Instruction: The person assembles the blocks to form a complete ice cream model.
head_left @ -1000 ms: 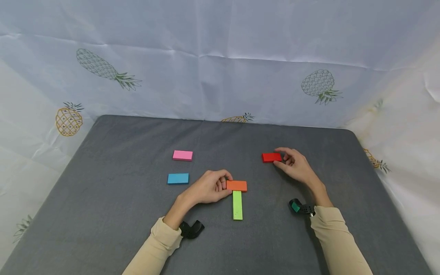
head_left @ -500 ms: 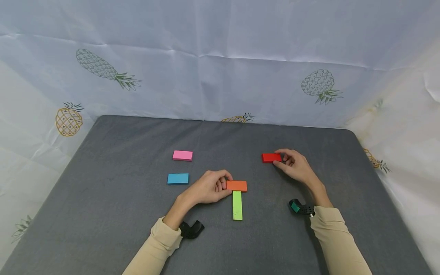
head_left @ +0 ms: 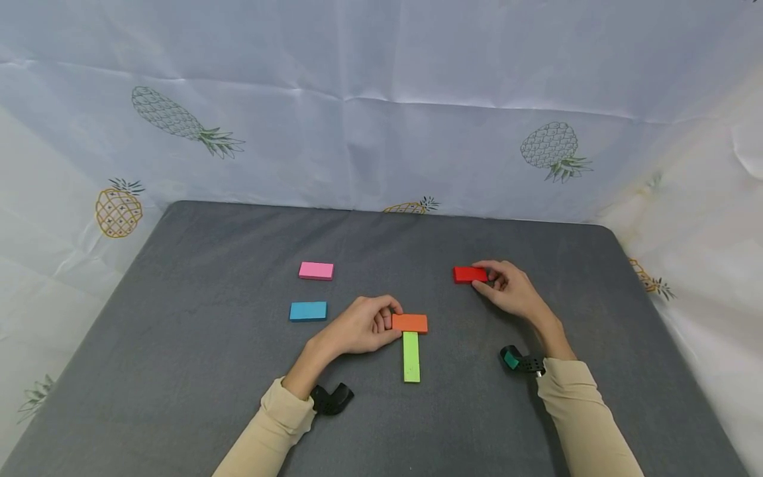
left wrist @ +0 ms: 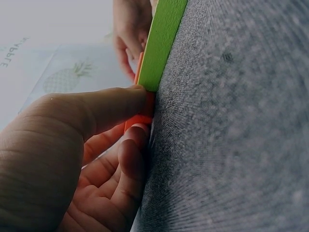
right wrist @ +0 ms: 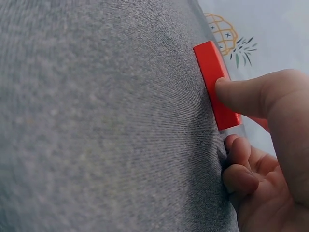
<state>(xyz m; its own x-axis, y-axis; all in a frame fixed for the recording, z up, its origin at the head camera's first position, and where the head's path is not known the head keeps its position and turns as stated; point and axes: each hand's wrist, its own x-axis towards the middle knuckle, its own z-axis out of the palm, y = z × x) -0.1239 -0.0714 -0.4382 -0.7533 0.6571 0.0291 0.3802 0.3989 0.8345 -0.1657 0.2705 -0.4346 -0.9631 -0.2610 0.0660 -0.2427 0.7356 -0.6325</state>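
My left hand point(head_left: 360, 324) pinches the left end of an orange block point(head_left: 409, 322) between thumb and index finger. The orange block lies crosswise at the far end of a lime green block point(head_left: 411, 358), forming a T shape. In the left wrist view the thumb touches the orange block point(left wrist: 140, 119) beside the end of the green block point(left wrist: 164, 38). Farther right, my right hand point(head_left: 509, 288) pinches a red block point(head_left: 469, 275) by its right end. The right wrist view has the thumb on the side of the red block point(right wrist: 210, 63), with the other fingers curled below.
To the left lie a blue block point(head_left: 308, 311) and, behind it, a pink block point(head_left: 316, 271). All rest on a table with a dark grey cloth point(head_left: 179, 331). A pale pineapple-print curtain point(head_left: 381, 152) hangs behind the far edge.
The right index finger has come slightly closer to the thumb at the red block. My left hand and the blocks stay in place.
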